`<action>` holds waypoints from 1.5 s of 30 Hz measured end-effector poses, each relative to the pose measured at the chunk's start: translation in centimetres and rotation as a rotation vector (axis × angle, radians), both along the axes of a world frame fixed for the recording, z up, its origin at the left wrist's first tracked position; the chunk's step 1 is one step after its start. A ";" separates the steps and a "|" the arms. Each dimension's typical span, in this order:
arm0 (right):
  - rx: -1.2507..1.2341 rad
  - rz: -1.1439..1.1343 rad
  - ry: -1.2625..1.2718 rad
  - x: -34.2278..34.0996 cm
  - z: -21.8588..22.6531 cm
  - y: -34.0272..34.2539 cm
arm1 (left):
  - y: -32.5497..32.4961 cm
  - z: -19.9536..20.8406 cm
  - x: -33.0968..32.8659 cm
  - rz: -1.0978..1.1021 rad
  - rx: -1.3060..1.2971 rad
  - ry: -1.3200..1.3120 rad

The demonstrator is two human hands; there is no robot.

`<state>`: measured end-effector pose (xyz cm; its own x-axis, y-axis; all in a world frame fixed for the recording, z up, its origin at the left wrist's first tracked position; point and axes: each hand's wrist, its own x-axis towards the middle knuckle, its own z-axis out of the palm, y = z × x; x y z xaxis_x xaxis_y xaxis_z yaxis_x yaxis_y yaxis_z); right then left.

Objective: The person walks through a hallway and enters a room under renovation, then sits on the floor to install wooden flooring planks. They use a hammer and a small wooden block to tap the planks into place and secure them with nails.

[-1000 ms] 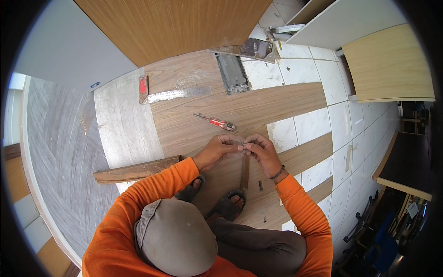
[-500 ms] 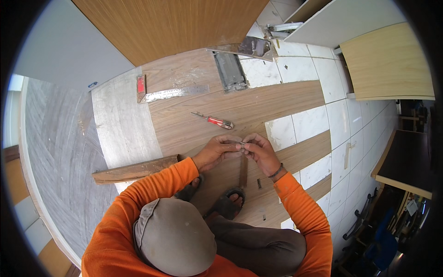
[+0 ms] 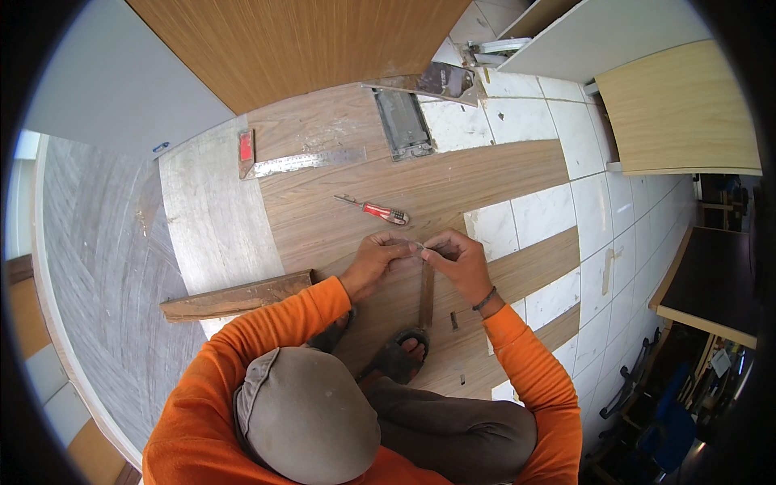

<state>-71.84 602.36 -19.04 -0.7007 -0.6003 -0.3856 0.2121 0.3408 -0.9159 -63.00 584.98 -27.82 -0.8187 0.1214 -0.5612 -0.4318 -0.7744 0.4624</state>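
My left hand (image 3: 378, 260) and my right hand (image 3: 456, 260) meet fingertip to fingertip above the wood-look planks (image 3: 388, 182). Between the pinched thumbs and fingers is a tiny piece, too small for me to name. Beyond my hands lies a screwdriver (image 3: 383, 212) with a red, white and dark handle, its shaft pointing to the far left. Below my right hand a narrow brown wooden strip (image 3: 426, 301) rests on the floor. Small dark bits lie to the right of that strip.
A try square (image 3: 303, 162) with a red-marked handle and a grey tray (image 3: 402, 125) lie farther out. Next to the tray is a handsaw (image 3: 444, 82). A wooden beam (image 3: 238, 297) rests at the left. White tiles (image 3: 546, 218) alternate with planks; a desk (image 3: 711, 283) stands right.
My fingertips have drawn slightly apart, and the left hand's fingers have shifted a little to the left. The tools on the floor have not moved.
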 end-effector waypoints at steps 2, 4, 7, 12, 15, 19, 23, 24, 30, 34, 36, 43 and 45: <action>0.043 0.021 0.057 -0.1 0.2 -0.1 | 0.0 0.2 0.0 0.013 -0.067 0.031; 0.045 0.025 0.078 -0.1 -0.3 0.0 | 0.1 0.1 0.1 0.014 -0.140 0.084; 0.034 0.015 0.082 0.0 -0.5 0.0 | 0.1 -0.1 0.3 -0.022 -0.185 0.119; 0.070 0.024 0.063 -0.1 -0.7 0.0 | 0.1 -1.0 0.4 -0.010 -0.284 0.178; 0.084 0.029 0.040 -0.1 -0.8 0.2 | 0.1 -0.7 0.3 -0.014 -0.329 0.192; 0.076 0.035 0.095 -0.1 -0.6 0.3 | 0.1 -0.1 0.1 -0.009 -0.281 0.187; 0.021 0.035 0.162 0.0 -1.2 0.1 | 0.0 0.1 0.1 -0.002 -0.257 0.177; 0.026 0.030 0.160 0.1 -1.2 0.1 | 0.0 0.1 0.1 0.003 -0.249 0.177; 0.101 -0.002 0.139 0.7 -1.0 -0.3 | 0.4 0.1 0.4 0.063 -0.242 0.140; 0.100 -0.022 0.152 1.1 -1.4 -0.3 | 0.4 -0.1 0.6 0.054 -0.276 0.098; 0.118 -0.026 0.178 1.3 -1.3 -0.2 | 0.7 0.3 0.6 0.059 -0.250 0.076; 0.103 -0.054 0.182 1.4 -1.5 -0.3 | 0.4 -0.4 0.7 -0.032 -0.395 0.114; 0.095 -0.083 0.145 1.4 -1.6 -0.1 | 0.4 -0.1 0.7 -0.032 -0.339 0.102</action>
<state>-70.47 602.22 -20.61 -0.7987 -0.5039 -0.3290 0.1113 0.4136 -0.9036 -62.29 585.42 -27.96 -0.8714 -0.0314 -0.4896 -0.3917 -0.5563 0.7328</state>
